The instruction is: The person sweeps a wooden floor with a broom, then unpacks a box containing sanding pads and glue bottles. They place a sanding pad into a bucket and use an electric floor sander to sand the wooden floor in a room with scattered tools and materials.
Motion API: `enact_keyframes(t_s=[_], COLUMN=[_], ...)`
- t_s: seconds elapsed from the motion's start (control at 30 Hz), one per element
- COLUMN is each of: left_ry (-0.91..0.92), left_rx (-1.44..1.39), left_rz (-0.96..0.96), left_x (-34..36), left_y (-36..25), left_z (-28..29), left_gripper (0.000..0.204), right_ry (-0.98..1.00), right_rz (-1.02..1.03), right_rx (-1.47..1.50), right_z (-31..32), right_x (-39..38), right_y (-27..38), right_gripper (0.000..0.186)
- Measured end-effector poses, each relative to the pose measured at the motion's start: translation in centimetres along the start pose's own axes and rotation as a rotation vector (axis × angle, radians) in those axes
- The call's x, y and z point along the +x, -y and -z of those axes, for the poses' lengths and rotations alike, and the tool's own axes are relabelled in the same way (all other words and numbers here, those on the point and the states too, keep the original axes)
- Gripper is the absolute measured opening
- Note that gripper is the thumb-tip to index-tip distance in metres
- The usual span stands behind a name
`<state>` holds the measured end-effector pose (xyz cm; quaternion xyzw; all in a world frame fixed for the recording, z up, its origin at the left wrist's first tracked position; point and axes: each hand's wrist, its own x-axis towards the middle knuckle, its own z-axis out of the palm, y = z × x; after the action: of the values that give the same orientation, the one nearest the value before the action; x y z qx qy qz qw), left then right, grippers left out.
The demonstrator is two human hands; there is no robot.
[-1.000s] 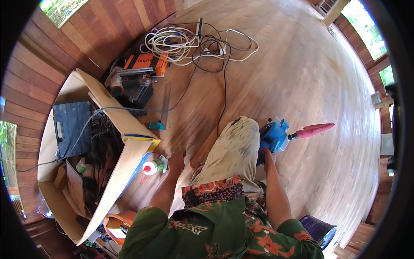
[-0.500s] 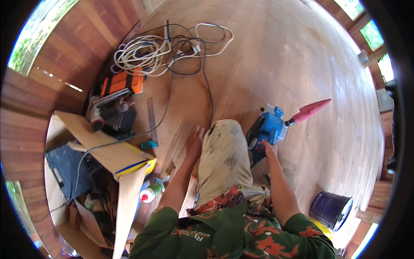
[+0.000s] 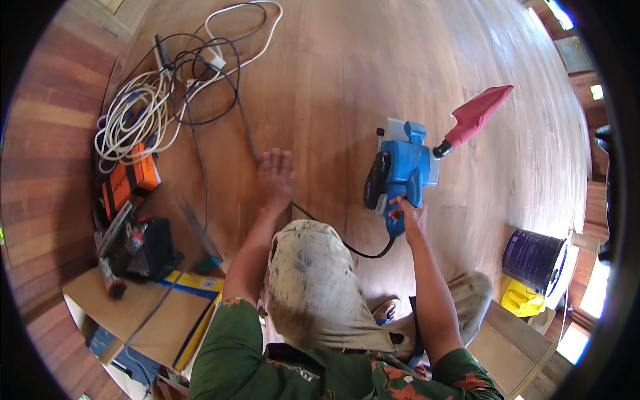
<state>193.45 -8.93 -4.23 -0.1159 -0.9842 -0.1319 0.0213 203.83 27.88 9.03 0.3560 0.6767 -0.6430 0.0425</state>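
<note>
Right hand point(image 3: 408, 212) clenched on rear handle of blue power sander point(image 3: 400, 170), resting on wooden floor point(image 3: 333, 80) at 1 o'clock of knee. Left hand point(image 3: 275, 175) released, fingers spread flat on floor at 11 o'clock. Judgement: keep sander base flat, cord point(image 3: 347, 245) clear behind, red dust bag point(image 3: 477, 115) unobstructed.

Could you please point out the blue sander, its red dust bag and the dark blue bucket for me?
blue sander point(image 3: 408, 163): head view, on the top of its body.
red dust bag point(image 3: 479, 113): head view, mid-cloth.
dark blue bucket point(image 3: 532, 259): head view, on its side wall.
</note>
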Motion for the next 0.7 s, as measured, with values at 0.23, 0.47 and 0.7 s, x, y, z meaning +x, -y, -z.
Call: enact_keyframes(t_s=[0.23, 0.47, 0.7], left_ry=[0.137, 0.136, -0.145], left_rx=[0.272, 0.37, 0.049], left_rz=[0.81, 0.887, 0.31], left_x=[-1.0, -3.0, 8.2], left_y=[10.8, 8.5, 6.1], left_z=[6.0, 6.7, 1.5], left_gripper=[0.067, 0.076, 0.068], right_ry=[-0.061, -0.101, -0.12], right_rz=[0.031, 0.026, -0.007], right_rx=[-0.051, -0.044, 0.02], right_z=[-0.5, -0.6, -1.1], right_x=[0.2, 0.1, -0.9], right_y=[0.1, 0.7, 1.3], right_gripper=[0.013, 0.012, 0.021])
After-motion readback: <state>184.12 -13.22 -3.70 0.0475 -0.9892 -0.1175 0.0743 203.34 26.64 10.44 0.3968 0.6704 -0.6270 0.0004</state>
